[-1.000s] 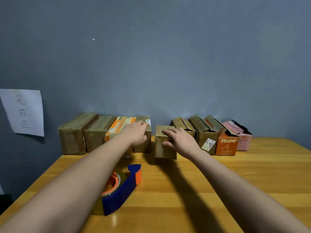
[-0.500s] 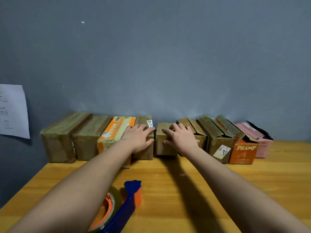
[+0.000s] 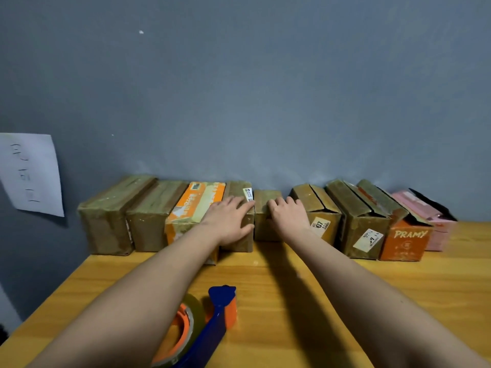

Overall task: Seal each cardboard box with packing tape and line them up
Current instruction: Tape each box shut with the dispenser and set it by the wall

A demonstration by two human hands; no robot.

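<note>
Cardboard boxes, nine in a row along the grey wall (image 3: 265, 88) at the far edge of the wooden table (image 3: 398, 301). From the left: two taped brown boxes (image 3: 106, 221), an orange-and-white box (image 3: 191, 211), a narrow taped box with a small white label (image 3: 239, 192), a small short taped box (image 3: 265, 203), two brown boxes with raised flaps (image 3: 358, 208), an orange box printed PRAMY (image 3: 405, 243), a pink box (image 3: 435, 227). Left hand (image 3: 229, 219): fingers spread flat on the narrow labelled box. Right hand (image 3: 288, 215): fingers curled over the near top edge of the small short box. Tape dispenser (image 3: 210, 330), blue and orange, with roll, lies on the table near the front. Paper sheet (image 3: 29, 173) hangs on the wall at left.
</note>
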